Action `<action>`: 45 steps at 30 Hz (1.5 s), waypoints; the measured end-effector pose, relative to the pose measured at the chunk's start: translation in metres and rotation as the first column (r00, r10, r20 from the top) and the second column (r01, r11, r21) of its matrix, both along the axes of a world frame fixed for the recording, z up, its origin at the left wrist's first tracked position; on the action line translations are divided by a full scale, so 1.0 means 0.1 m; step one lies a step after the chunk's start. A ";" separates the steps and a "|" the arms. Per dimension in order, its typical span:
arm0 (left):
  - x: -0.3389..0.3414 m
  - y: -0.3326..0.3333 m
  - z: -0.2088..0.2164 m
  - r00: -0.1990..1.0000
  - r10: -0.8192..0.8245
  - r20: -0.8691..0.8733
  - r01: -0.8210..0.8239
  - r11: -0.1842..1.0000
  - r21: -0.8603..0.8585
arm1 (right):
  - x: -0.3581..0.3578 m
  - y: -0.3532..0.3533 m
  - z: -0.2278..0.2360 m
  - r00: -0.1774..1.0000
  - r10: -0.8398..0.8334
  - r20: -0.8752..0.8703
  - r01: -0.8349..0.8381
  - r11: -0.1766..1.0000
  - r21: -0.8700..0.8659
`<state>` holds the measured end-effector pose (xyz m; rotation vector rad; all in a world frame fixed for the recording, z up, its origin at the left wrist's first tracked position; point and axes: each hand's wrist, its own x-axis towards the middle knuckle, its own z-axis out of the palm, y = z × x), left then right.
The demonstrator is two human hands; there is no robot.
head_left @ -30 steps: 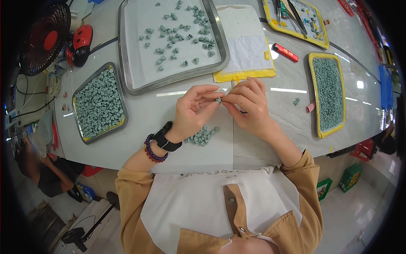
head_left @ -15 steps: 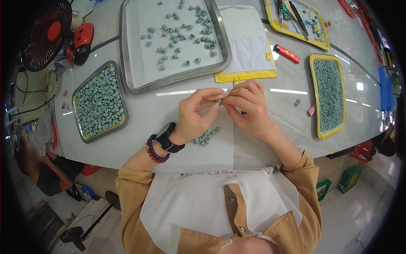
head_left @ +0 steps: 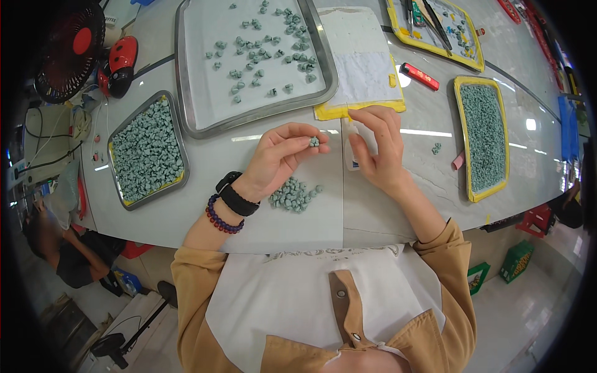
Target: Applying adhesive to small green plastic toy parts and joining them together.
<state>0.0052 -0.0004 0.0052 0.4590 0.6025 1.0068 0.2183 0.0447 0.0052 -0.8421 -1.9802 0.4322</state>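
A small grey-green moulded piece is pinched between the thumb and fingers of my left hand. Below that hand, a loose pile of similar pieces lies on the table. My right hand has its thumb and fingers apart beside a small white bottle. The fingers partly cover the bottle, and I see no firm grip on it. Beyond the hands, a metal tray lined with white carries scattered grey-green pieces.
At left stands a tray full of larger pieces; at right, a yellow-edged tray of smaller ones. A red cutter-like tool, a white board and a tool tray lie farther back. A fan is far left.
My hands have parted. The left keeps a small piece and has turned slightly; the right has let go and moved right, opening beside the bottle. The pile below shows more fully.
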 end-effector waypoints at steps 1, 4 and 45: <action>-0.01 0.01 0.00 0.999 -0.013 0.029 0.013 1.000 -0.005 | 0.01 0.02 -0.02 1.000 -0.003 -0.001 0.003 1.000 0.015; -0.03 0.03 -0.01 0.995 -0.036 0.088 0.037 0.999 -0.013 | 0.02 0.05 -0.07 1.000 -0.006 -0.010 0.006 1.000 0.009; 0.11 -0.11 0.68 0.968 -0.155 0.199 0.134 0.984 0.118 | 0.04 0.09 -0.15 1.000 0.020 -0.013 -0.021 0.998 -0.056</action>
